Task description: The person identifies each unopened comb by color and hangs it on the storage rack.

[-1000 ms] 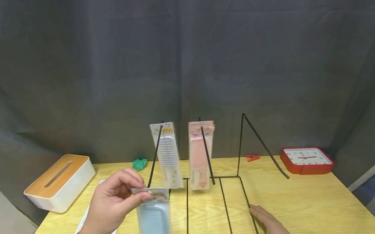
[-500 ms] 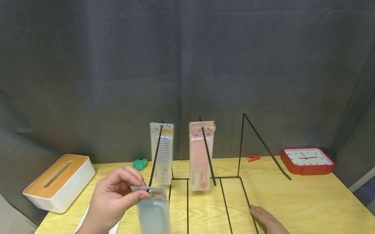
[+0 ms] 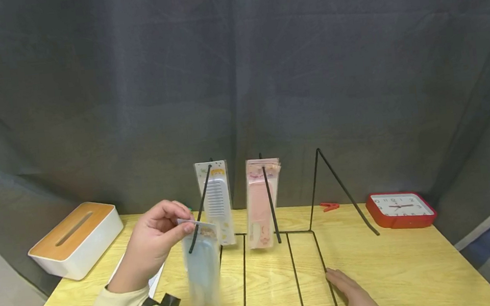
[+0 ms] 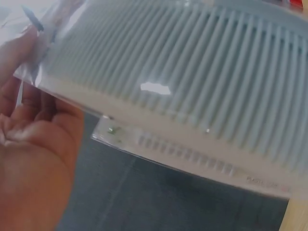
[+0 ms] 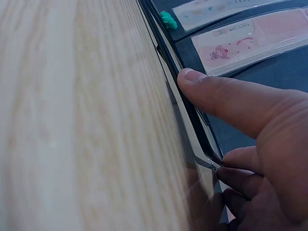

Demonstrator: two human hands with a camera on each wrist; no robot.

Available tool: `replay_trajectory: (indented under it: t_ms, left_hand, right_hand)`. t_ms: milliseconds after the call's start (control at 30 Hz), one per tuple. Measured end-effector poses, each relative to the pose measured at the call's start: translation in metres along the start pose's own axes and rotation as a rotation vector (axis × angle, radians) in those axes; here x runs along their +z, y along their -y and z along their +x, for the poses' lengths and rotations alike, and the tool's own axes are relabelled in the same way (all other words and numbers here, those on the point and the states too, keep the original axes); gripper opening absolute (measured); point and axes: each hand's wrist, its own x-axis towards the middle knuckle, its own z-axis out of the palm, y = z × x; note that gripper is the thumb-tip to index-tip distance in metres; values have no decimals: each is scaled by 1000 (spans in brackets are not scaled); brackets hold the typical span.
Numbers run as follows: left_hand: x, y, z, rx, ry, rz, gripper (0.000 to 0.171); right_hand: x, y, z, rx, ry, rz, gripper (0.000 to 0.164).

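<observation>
My left hand pinches the top edge of a packaged light-blue comb between thumb and fingers. The left prong of a black wire rack passes through the top of this packet, its tip showing in front. In the left wrist view the comb's teeth fill much of the picture. Farther back on the same prong hangs another packaged blue comb. Packaged pink combs hang on the middle prong. My right hand holds the rack's front right corner, thumb along the front rod.
A white tissue box with a wooden lid stands at the left. A red clock and a red clip lie to the right. Behind the rack is a green bundle. A white sheet lies under my left forearm.
My left hand has moved up and away from me, carrying the packaged blue comb farther along the left prong, whose tip now shows in front of it. The right hand stays put.
</observation>
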Motion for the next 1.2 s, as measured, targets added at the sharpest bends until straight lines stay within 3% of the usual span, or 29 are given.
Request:
replay_trajectory:
  t_ms: [167,267,367,500,600,700,867,1000,1100,1200]
  left_hand:
    - [-2,10,25,-154,-138,116,13]
    - [-4,16,42,-221,-188,140,19]
    - [-5,21,57,-231,-227,167,25]
    - [-9,28,75,-202,-262,304,26]
    - [-13,34,87,-181,-262,407,27]
    - [-17,37,94,-170,-248,444,27]
    - [-22,39,91,-176,-221,406,27]
    - [-35,49,82,-215,-215,337,30]
    - [-55,70,67,-308,-219,369,41]
    - [-80,97,42,-450,-190,496,42]
  right_hand:
    - [0,2,0,21,2,11,92]
    - [0,2,0,24,5,13,92]
    - [0,3,0,23,10,21,92]
    - [-1,4,0,27,13,33,93]
    - [-2,4,-1,26,12,37,93]
    - [-2,4,-2,27,11,37,93]
    - [-1,3,-3,22,8,27,93]
    - [-2,3,-4,11,1,32,93]
    - [-2,4,-5,10,-4,34,93]
    - [-2,5,-6,10,1,34,93]
